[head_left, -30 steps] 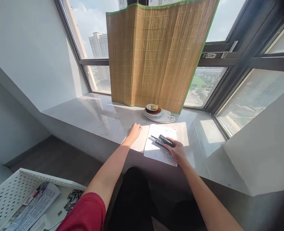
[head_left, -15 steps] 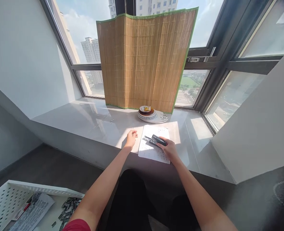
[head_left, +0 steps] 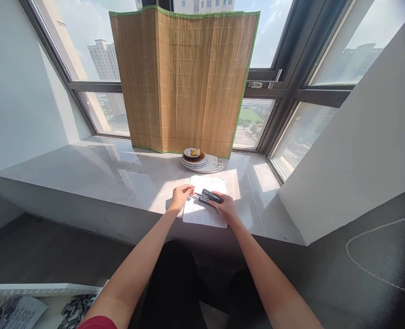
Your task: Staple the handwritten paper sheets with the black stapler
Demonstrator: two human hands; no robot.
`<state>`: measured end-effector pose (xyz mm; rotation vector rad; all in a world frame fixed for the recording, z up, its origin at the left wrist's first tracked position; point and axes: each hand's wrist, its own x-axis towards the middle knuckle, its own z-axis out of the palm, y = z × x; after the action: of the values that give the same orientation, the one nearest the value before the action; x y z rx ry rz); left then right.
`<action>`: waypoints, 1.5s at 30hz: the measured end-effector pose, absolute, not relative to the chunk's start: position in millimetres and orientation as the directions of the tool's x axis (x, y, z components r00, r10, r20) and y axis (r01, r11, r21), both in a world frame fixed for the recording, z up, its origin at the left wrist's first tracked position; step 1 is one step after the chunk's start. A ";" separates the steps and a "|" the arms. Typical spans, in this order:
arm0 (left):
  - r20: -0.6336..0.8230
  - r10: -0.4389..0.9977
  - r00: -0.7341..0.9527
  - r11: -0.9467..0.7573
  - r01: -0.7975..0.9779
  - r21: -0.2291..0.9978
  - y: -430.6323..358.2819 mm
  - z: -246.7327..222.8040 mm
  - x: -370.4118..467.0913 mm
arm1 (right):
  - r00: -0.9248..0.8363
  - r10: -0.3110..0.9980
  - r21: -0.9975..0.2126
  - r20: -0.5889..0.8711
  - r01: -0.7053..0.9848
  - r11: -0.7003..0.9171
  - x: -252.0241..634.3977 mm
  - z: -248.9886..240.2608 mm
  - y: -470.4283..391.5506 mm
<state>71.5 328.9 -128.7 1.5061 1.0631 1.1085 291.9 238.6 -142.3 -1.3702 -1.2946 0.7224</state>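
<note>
My right hand point(head_left: 226, 206) is wrapped round a black stapler point(head_left: 211, 196), whose upper part is raised from its base. The stapler is above a white sheet of paper point(head_left: 204, 216) dotted with small dark marks. My left hand point(head_left: 181, 197) is closed in a pinch at the stapler's left end, over the paper's left edge; what its fingertips hold is too small to name. Behind the paper sits a stack of plates point(head_left: 194, 160), with a small dish holding something yellow on top.
A bamboo mat point(head_left: 189, 82) with green edging stands against the window behind the plates. At the lower left, a white basket point(head_left: 41, 289) holds many small grey metal pieces point(head_left: 75, 310) and a printed packet point(head_left: 26, 313). The sill's front edge runs below my hands.
The view has shifted to the right. My left hand has moved up to the stapler's left end; before, it was apart from it. My right hand still holds the stapler.
</note>
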 end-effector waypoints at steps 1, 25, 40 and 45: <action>0.156 0.961 0.227 -0.178 0.078 0.981 329.1 -129.0 71.5 | 0.227 0.946 -0.940 0.233 0.302 0.159 291.9 -141.9 238.3; 0.151 0.960 0.238 -0.195 0.174 0.965 325.0 -129.7 76.2 | 0.181 0.945 -0.924 0.272 0.325 0.203 292.7 -136.1 235.7; 0.254 0.842 0.477 -0.460 0.386 0.799 330.1 -129.8 74.5 | 0.196 0.943 -0.928 0.270 0.313 0.201 292.6 -137.1 236.3; 0.264 0.840 0.473 -0.462 0.370 0.806 331.3 -132.5 74.9 | 0.197 0.940 -0.929 0.277 0.304 0.210 293.8 -141.5 238.3</action>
<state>74.9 331.3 -132.5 2.0367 1.0001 0.8788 293.8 238.3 -141.5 -1.3193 -1.3329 0.7014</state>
